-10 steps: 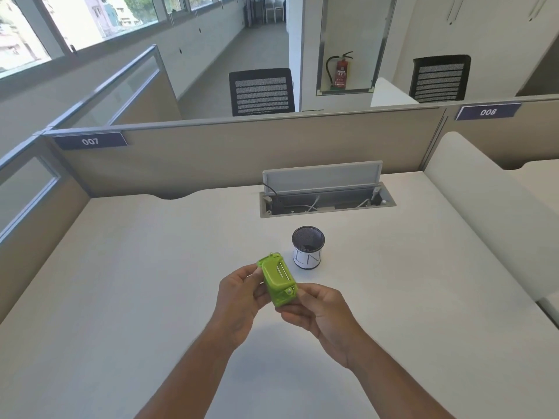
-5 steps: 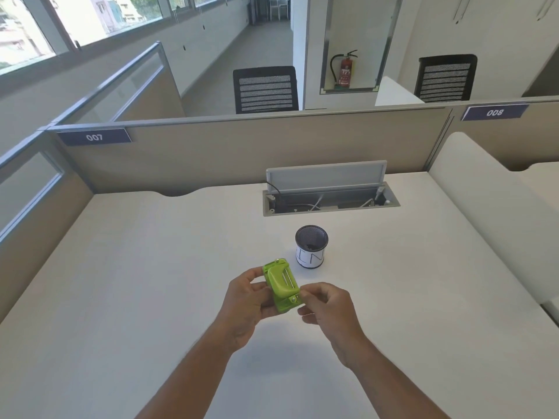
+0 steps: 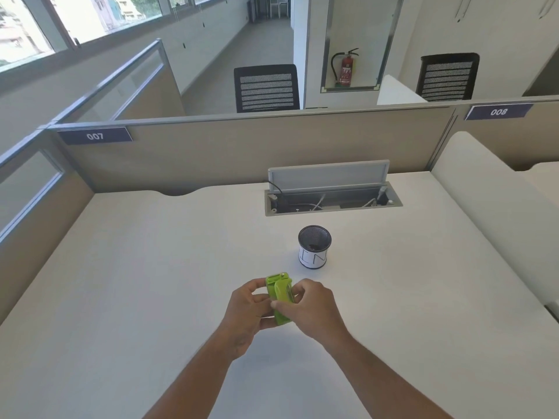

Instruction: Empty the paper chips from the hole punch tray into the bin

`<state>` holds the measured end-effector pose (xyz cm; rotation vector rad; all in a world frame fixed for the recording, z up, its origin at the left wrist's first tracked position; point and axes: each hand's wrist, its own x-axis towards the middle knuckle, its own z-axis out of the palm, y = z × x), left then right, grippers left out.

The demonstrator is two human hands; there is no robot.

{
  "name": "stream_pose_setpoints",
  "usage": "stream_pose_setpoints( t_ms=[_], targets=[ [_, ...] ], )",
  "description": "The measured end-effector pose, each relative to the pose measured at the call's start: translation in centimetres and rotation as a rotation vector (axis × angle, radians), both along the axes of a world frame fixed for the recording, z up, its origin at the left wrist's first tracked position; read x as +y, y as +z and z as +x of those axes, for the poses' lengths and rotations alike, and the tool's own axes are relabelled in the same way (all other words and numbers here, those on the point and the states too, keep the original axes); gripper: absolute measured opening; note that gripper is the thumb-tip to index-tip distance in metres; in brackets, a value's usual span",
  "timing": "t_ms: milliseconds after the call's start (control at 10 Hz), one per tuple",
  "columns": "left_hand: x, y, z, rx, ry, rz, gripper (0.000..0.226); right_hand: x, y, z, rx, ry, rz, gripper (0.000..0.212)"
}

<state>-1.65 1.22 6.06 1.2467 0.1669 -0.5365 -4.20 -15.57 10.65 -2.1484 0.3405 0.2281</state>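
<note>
A small lime-green hole punch (image 3: 279, 293) is held on edge just above the white desk (image 3: 136, 297), near its front middle. My left hand (image 3: 248, 313) grips its left side. My right hand (image 3: 311, 306) closes over its right side, thumb and fingers pinching the lower edge. A little beyond and to the right stands the bin (image 3: 314, 251), a small round cup with a black mesh rim and a white label. Whether the chip tray is open I cannot tell, since the fingers hide it.
An open cable hatch (image 3: 332, 196) with its grey lid raised sits behind the bin. Beige partitions marked 007 and 008 wall the desk at the back and left. A white divider (image 3: 496, 213) runs along the right side.
The punch has turned more on edge between my hands, and my right hand has moved in from below to wrap over its right side. The bin has not moved.
</note>
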Motion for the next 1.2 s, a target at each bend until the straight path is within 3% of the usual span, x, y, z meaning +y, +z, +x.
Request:
stream_pose_setpoints(
  t_ms=[200, 400, 600, 800, 1200],
  targets=[
    [1.7, -2.2, 0.8, -0.016, -0.088, 0.073, 0.04, 1.8, -2.3, 0.8, 0.067, -0.086, 0.033, 0.046],
    [4.5, -3.8, 3.8, -0.382, -0.181, 0.981, 0.055, 2.0, -5.1, 2.6, 0.128, -0.202, 0.001, 0.04],
    [7.2, -5.1, 4.7, -0.447, -0.495, 1.386, 0.092, 1.7, -7.0, 4.1, 0.131, -0.246, -0.053, 0.034],
    [7.9, -6.0, 4.2, -0.45, -0.595, 1.447, 0.102, 1.9, -7.9, 4.6, 0.144, -0.245, -0.074, 0.033],
    [7.8, -6.4, 3.7, -0.479, -0.679, 1.503, 0.097, 2.2, -8.1, 4.9, 0.193, -0.172, -0.177, 0.047]
  ],
)
